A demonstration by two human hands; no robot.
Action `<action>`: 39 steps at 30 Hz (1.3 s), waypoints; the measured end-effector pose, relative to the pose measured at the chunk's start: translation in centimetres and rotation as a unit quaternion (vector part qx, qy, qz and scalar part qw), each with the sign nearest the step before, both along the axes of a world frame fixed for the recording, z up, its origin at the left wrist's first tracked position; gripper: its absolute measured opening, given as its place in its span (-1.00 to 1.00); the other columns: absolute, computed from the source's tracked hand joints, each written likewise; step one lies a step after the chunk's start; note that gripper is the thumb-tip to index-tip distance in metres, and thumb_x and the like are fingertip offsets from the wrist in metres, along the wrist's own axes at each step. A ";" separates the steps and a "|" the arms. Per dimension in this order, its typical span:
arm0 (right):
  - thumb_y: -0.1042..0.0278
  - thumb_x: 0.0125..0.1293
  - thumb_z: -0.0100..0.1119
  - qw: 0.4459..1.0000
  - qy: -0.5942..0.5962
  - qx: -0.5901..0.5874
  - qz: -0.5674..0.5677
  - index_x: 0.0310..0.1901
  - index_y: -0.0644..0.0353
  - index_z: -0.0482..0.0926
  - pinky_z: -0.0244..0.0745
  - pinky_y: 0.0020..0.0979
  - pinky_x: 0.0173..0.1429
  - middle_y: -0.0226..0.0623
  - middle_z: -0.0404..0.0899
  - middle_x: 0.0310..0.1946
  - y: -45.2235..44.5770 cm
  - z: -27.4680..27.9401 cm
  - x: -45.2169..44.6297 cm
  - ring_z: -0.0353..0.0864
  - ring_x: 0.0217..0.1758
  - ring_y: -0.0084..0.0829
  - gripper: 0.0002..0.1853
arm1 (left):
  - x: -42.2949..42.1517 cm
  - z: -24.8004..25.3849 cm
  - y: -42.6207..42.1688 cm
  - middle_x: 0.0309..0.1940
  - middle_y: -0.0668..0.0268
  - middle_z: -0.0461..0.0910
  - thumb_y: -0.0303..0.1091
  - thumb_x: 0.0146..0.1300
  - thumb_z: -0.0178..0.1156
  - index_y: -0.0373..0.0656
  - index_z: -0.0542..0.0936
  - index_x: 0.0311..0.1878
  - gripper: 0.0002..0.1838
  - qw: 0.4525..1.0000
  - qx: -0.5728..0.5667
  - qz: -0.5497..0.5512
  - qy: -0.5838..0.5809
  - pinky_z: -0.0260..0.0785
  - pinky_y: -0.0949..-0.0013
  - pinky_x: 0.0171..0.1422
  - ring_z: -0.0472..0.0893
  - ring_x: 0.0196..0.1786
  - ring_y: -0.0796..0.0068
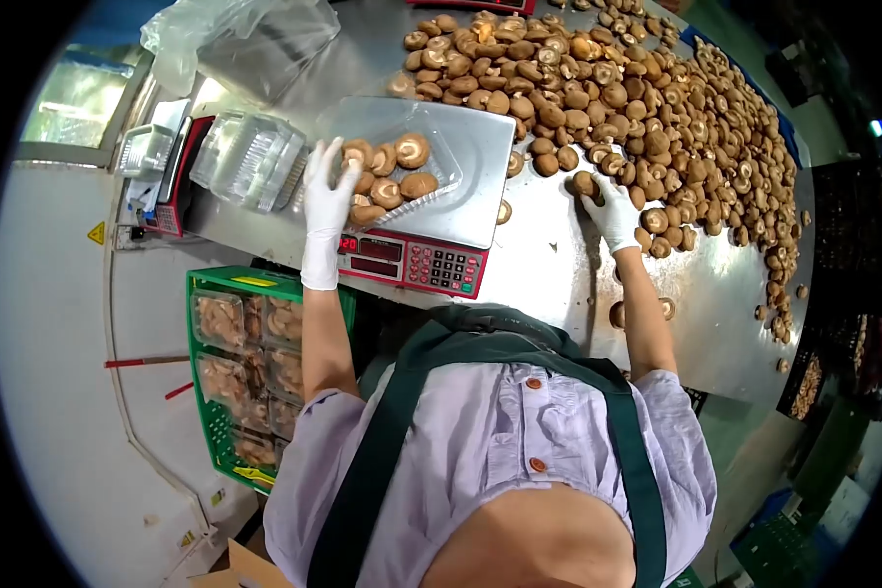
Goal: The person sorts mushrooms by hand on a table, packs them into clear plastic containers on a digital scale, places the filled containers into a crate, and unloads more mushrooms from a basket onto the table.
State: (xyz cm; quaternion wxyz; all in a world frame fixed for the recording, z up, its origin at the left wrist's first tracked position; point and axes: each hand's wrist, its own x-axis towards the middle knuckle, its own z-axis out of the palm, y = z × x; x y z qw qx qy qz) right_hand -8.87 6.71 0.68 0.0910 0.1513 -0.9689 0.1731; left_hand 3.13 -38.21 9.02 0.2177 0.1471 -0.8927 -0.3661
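Left hand (328, 191): fingers spread at plastic tray (441, 162) of shiitakes (386, 193), on digital scale (492, 147). Right hand (612, 216): fingers around single shiitake (584, 182), beside heap (647, 127). I flag: slack grip could drop it; left-hand pressure could skew reading.

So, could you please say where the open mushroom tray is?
In the head view, the open tray sits left of centre on the scale, with the left hand at its left side.
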 end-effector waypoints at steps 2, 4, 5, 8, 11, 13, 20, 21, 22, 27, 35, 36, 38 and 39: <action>0.02 0.03 0.39 0.997 0.005 -0.065 -0.038 0.09 -0.08 0.59 0.55 -0.30 -0.15 -0.22 0.61 -0.33 -1.2 1.3 0.2 0.62 -0.23 -0.22 -0.46 | -0.1 0.4 1.9 0.39 -0.05 0.20 -0.21 0.17 0.31 -0.10 0.43 0.29 -0.39 0.997 0.072 -0.036 0.008 0.08 0.20 0.47 0.21 0.44 0.05; 0.05 0.06 0.42 0.972 -0.130 -0.190 -0.052 0.12 -0.02 0.59 0.56 -0.43 -0.23 -0.25 0.65 -0.30 -3.5 4.2 0.0 0.65 -0.36 -0.44 -0.45 | -0.3 1.1 3.3 0.39 -0.03 0.20 -0.22 0.15 0.32 -0.10 0.43 0.29 -0.39 0.998 0.018 -0.058 -0.012 0.09 0.21 0.46 0.21 0.44 0.06; 0.07 0.08 0.42 0.953 -0.132 -0.273 -0.012 0.12 0.02 0.58 0.57 -0.47 -0.23 -0.27 0.66 -0.26 -5.0 6.2 0.4 0.64 -0.33 -0.52 -0.45 | -0.5 0.9 3.9 0.39 -0.03 0.20 -0.22 0.15 0.32 -0.10 0.43 0.29 -0.39 0.998 0.020 -0.062 -0.012 0.09 0.21 0.46 0.21 0.44 0.06; 0.13 0.12 0.41 0.879 -0.178 -0.438 0.053 0.14 0.13 0.55 0.57 -0.55 -0.18 -0.31 0.68 -0.20 -9.4 10.1 1.2 0.63 -0.26 -0.64 -0.45 | -1.5 0.5 5.7 0.37 -0.02 0.21 -0.25 0.12 0.33 -0.09 0.42 0.29 -0.37 0.995 0.039 -0.093 -0.014 0.12 0.20 0.45 0.24 0.42 0.04; 0.13 0.12 0.37 0.876 -0.139 -0.448 0.109 0.12 0.13 0.54 0.57 -0.51 -0.20 -0.31 0.67 -0.24 -14.3 14.5 2.6 0.64 -0.30 -0.58 -0.47 | -1.8 0.2 7.5 0.34 -0.03 0.25 -0.27 0.10 0.32 -0.09 0.41 0.29 -0.36 0.995 0.009 -0.094 0.003 0.17 0.18 0.42 0.28 0.38 0.00; 0.15 0.13 0.28 0.937 -0.063 -0.318 0.133 0.05 0.07 0.55 0.58 -0.36 -0.13 -0.22 0.65 -0.27 -16.8 14.6 3.2 0.66 -0.26 -0.33 -0.56 | -1.9 0.3 8.4 0.34 -0.03 0.25 -0.27 0.10 0.32 -0.09 0.42 0.29 -0.36 0.995 0.008 -0.095 0.001 0.17 0.18 0.42 0.28 0.38 0.00; 0.17 0.14 0.23 0.948 0.043 -0.229 0.214 0.13 0.18 0.49 0.48 -0.31 0.13 -0.21 0.56 0.05 -15.4 12.8 2.3 0.51 0.07 -0.21 -0.49 | -0.6 2.3 7.4 0.34 -0.09 0.27 -0.19 0.23 0.27 -0.20 0.45 0.25 -0.45 0.996 0.049 -0.035 0.071 0.08 0.19 0.46 0.24 0.42 0.04; 0.20 0.12 0.27 0.937 -0.001 -0.292 0.192 0.12 0.17 0.52 0.45 -0.34 0.16 -0.20 0.58 0.03 -13.9 13.5 2.2 0.52 0.06 -0.25 -0.49 | -0.4 2.0 6.1 0.33 -0.08 0.29 -0.22 0.23 0.26 -0.22 0.47 0.23 -0.48 0.996 0.057 -0.018 0.070 0.11 0.20 0.45 0.28 0.40 0.06; 0.20 0.11 0.35 0.941 -0.054 -0.301 0.146 0.12 0.13 0.56 0.46 -0.39 0.12 -0.23 0.61 0.02 -12.3 14.1 2.3 0.57 -0.01 -0.39 -0.50 | -0.4 1.6 4.5 0.32 -0.06 0.30 -0.25 0.24 0.26 -0.23 0.49 0.21 -0.50 0.996 0.064 0.001 0.069 0.13 0.22 0.44 0.31 0.38 0.08; 0.25 0.24 0.28 0.933 -0.161 -0.320 -0.032 0.00 0.22 0.63 0.49 -0.53 -0.02 -0.27 0.69 -0.15 -2.9 9.1 2.7 0.61 -0.19 -0.57 -0.66 | -0.4 1.1 -1.4 0.15 0.13 0.52 -0.38 0.28 0.22 -0.32 0.50 0.19 -0.57 0.949 0.290 0.091 0.080 0.29 0.34 0.32 0.50 0.19 0.32; 0.22 0.19 0.24 0.966 -0.161 -0.171 -0.109 0.02 0.21 0.60 0.49 -0.29 0.10 -0.08 0.66 -0.09 1.3 2.5 2.3 0.65 -0.04 -0.19 -0.61 | -1.1 1.8 -1.5 0.05 0.28 0.59 -0.21 0.29 0.22 -0.16 0.59 0.14 -0.60 0.936 0.328 0.123 0.026 0.33 0.45 0.09 0.52 0.08 0.51; 0.24 0.17 0.24 0.978 -0.124 -0.144 -0.088 0.07 0.20 0.57 0.47 -0.26 0.15 -0.06 0.62 -0.02 0.7 2.3 1.7 0.61 0.03 -0.14 -0.58 | -1.4 1.8 -0.9 0.05 0.28 0.59 -0.21 0.29 0.22 -0.16 0.59 0.14 -0.60 0.936 0.328 0.122 0.028 0.33 0.45 0.09 0.52 0.08 0.51; 0.28 0.14 0.23 0.998 -0.037 -0.035 -0.044 0.18 0.15 0.48 0.34 -0.19 0.29 -0.06 0.42 0.22 0.0 -0.6 0.4 0.37 0.26 -0.02 -0.48 | -1.8 1.6 -0.1 0.04 0.29 0.60 -0.21 0.29 0.22 -0.16 0.59 0.13 -0.61 0.934 0.342 0.098 0.018 0.34 0.42 0.11 0.53 0.08 0.51; 0.29 0.12 0.23 0.999 -0.015 0.028 -0.040 0.17 0.10 0.49 0.39 -0.19 0.22 -0.12 0.46 0.16 -0.5 -1.1 0.0 0.41 0.19 -0.04 -0.48 | -2.1 1.4 0.0 0.03 0.31 0.60 -0.20 0.29 0.22 -0.16 0.59 0.13 -0.61 0.936 0.338 0.094 0.009 0.33 0.43 0.11 0.52 0.07 0.51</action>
